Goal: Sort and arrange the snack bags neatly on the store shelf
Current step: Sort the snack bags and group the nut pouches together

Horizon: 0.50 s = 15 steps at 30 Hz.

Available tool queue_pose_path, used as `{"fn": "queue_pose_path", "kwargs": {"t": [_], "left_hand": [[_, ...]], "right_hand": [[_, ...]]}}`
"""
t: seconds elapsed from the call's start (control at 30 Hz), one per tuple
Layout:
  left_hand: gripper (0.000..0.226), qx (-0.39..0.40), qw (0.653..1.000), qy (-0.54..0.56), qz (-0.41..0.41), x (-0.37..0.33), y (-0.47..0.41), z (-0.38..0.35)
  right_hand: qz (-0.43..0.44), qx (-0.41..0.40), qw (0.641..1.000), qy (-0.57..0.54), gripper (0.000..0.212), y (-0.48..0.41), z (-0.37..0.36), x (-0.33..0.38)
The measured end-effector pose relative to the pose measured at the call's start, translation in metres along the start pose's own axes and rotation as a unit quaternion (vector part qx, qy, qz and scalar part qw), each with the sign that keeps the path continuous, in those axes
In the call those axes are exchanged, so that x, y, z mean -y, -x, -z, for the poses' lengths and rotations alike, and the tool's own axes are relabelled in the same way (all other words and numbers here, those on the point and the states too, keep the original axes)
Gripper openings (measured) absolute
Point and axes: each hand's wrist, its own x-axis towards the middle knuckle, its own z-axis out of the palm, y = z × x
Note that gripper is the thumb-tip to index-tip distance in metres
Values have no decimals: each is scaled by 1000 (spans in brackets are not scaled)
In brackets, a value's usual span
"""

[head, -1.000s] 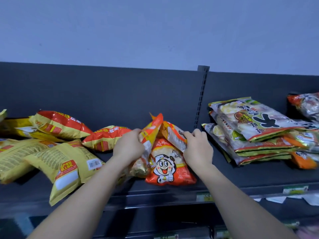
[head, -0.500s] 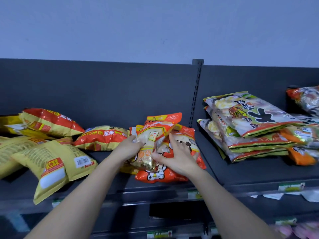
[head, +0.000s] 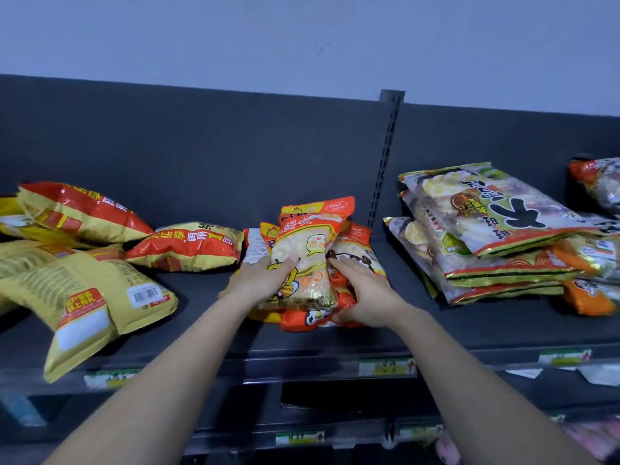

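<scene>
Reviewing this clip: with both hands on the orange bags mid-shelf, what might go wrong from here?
1. The left hand and right hand squeeze several loose orange bags stood on end; one may slip out or topple when released.
2. The yellow bag overhangs the shelf edge, so a nudge from the left forearm might drop it.
3. The stack on the right leans and may slide if bumped.

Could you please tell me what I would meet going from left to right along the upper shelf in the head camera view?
Yellow bags → red-and-yellow bag → left hand → orange bags being gripped → right hand → slotted upright → stack of flat bags → orange-tipped bags.
</scene>
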Motion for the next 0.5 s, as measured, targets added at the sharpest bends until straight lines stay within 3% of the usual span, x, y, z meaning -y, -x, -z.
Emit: {"fn": "queue_pose_path", "kwargs": {"t": [0.13, 0.37, 0.43, 0.5], "left_hand": [[116, -11, 1000, -25, 10, 9, -6, 5], [85, -42, 999, 32, 1, 22, -5, 15], [78, -53, 999, 9, -4, 24, -3, 20], [69, -67, 997, -27, -23, 26, 2, 28]], "right_hand": [[0, 6, 1000, -16, 109, -2, 3, 6], [43, 11, 998, -49, 99, -10, 2, 26], [40, 16, 995, -93, 96, -15, 2, 28], [20, -30, 982, -187, 78, -20, 4, 35]]}}
